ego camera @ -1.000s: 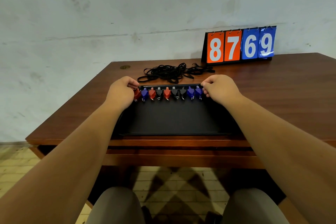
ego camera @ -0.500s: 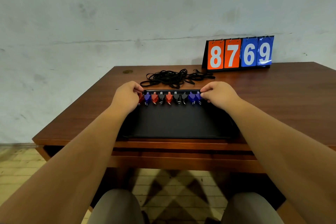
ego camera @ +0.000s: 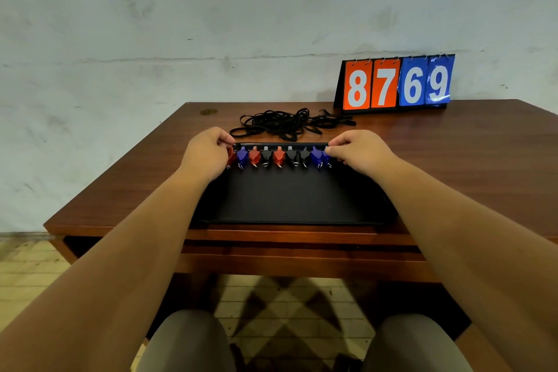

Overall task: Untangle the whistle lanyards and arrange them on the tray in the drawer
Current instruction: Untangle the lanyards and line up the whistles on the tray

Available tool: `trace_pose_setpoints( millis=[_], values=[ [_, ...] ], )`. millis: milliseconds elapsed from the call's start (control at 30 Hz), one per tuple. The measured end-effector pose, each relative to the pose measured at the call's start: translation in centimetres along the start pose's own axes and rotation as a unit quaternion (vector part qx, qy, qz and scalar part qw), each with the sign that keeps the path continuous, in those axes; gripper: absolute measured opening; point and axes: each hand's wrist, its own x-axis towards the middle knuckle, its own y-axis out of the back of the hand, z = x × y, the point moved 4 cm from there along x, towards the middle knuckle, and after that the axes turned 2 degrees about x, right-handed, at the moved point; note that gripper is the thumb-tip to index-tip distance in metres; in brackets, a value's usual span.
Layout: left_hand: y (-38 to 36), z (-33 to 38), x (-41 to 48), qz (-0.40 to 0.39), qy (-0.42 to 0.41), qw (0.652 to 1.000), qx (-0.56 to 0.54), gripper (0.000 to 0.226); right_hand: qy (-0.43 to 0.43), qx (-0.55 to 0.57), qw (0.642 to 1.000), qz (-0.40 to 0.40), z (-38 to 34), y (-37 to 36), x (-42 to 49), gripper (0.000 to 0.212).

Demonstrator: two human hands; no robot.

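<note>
A black tray (ego camera: 296, 199) lies on the wooden desk near its front edge. Several whistles (ego camera: 279, 156) in red, blue and black stand in a row along the tray's far rim. Behind the tray a tangled heap of black lanyards (ego camera: 283, 124) rests on the desk. My left hand (ego camera: 206, 151) pinches the tray's far left corner and partly covers the red whistle at that end. At the far right corner, my right hand (ego camera: 357, 149) pinches the rim beside the last blue whistle.
A flip scoreboard (ego camera: 397, 83) reading 8769 stands at the back right of the desk (ego camera: 453, 160). A wall rises just behind the desk. The drawer front (ego camera: 302, 254) runs under the desk's front edge, above my knees and a tiled floor.
The view has tilted upward. Both hands stay at the ends of the whistle row with the same pinched grip; the tray and lanyards have not visibly moved.
</note>
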Motion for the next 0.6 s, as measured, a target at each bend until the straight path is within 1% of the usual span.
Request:
trace_pose_setpoints(
  millis=[167,333,400,467,600],
  values=[
    [-0.02,0.11,-0.14,0.006,-0.002,1.000,-0.002,0.034,0.001,-0.004,1.000,-0.002,0.08,0.02,0.19,0.026],
    [-0.02,0.08,-0.06,0.005,0.002,1.000,-0.002,0.033,0.009,0.009,1.000,0.015,0.27,0.06,0.27,0.023],
    [-0.02,0.10,-0.07,0.003,0.002,1.000,-0.001,0.033,0.033,0.012,0.999,0.002,0.11,-0.06,0.11,0.026],
    [0.00,0.16,-0.10,0.003,0.003,1.000,-0.006,0.034,0.061,-0.018,0.998,-0.020,-0.20,-0.29,-0.03,0.030],
    [-0.03,0.08,-0.10,0.003,0.008,1.000,-0.012,0.035,0.068,-0.050,0.995,-0.052,-0.22,-0.63,0.06,0.037]
  ],
)
